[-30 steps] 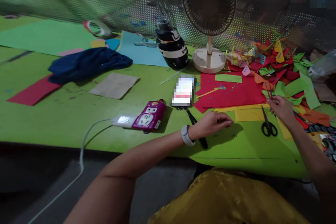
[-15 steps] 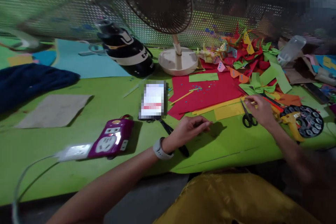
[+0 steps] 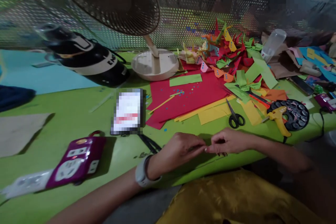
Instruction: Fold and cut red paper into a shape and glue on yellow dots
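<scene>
My left hand, with a pale watch on its wrist, is closed low over the green table edge. Its fingertips meet those of my right hand, also closed in a pinch. Anything between the fingers is too small or hidden to make out. Black-handled scissors lie partly open just beyond my right hand. Yellow paper pieces and a large red sheet with tiny blue dots lie beyond both hands. A black strap-like handle runs beneath my left hand from the phone.
A yellow glue gun lies on a round black tray at right. Folded coloured papers are heaped behind. A fan base, dark bottle and purple power strip stand or lie to the left.
My right hand has come left and nearer from beside the scissors to meet my left hand. The scissors stay on the table. The view has turned to the right.
</scene>
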Tool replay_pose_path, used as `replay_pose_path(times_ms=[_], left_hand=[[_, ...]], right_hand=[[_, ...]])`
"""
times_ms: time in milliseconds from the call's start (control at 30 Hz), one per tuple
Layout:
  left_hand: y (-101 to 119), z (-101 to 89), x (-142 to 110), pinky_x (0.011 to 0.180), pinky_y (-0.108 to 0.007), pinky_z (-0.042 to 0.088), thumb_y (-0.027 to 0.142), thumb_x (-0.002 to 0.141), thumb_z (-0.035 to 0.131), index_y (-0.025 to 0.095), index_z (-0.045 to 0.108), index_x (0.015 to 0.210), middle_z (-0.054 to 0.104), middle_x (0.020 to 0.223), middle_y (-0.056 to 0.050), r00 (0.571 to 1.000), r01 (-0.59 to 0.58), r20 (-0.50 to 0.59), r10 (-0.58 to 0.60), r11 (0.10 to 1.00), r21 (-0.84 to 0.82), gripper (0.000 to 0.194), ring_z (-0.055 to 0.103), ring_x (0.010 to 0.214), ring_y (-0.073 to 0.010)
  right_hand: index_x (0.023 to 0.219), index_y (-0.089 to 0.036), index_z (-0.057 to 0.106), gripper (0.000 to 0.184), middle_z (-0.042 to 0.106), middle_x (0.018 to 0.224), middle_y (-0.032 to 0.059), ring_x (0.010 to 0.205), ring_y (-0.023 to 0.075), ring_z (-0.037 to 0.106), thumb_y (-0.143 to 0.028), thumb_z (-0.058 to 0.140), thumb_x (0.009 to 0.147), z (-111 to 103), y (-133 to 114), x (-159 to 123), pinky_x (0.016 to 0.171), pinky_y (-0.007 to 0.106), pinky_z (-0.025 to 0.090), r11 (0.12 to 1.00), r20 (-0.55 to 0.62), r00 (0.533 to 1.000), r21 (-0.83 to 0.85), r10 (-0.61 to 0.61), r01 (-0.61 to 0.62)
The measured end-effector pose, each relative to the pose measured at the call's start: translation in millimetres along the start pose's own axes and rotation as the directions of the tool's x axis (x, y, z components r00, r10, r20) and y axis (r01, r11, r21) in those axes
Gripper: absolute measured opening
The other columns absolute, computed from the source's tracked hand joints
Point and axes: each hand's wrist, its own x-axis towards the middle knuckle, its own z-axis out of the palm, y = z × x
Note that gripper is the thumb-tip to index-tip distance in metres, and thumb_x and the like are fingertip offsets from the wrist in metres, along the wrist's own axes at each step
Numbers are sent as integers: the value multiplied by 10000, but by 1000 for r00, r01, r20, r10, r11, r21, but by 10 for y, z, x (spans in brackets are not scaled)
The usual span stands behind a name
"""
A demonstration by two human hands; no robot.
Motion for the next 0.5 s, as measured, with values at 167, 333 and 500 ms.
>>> replay_pose_path(times_ms=[167,333,500], left_hand=[[54,13,87,503,-212,360,399,1032,421,167,663,752,661,578,6,995,-82,-54,82,997,10,436,587,490,-89],[12,34,143,498,-260,329,418,1034,399,177,605,651,579,506,14,985,-173,-19,174,984,50,498,536,463,-97],[-64,95,180,509,-265,348,397,1033,413,179,585,673,590,529,13,970,-211,-109,218,975,66,455,539,476,-102]], right_hand=[[640,-179,529,571,476,526,-78,478,54,415,-730,618,762,-31,36,-6,480,204,322,981,193,981,185,16,-52],[615,-185,474,617,427,519,-89,474,49,369,-777,557,768,-68,76,20,492,215,304,970,327,942,244,-81,-1],[661,-179,518,598,424,564,-76,533,66,369,-755,511,820,-73,105,35,509,223,283,981,197,973,174,-118,83]])
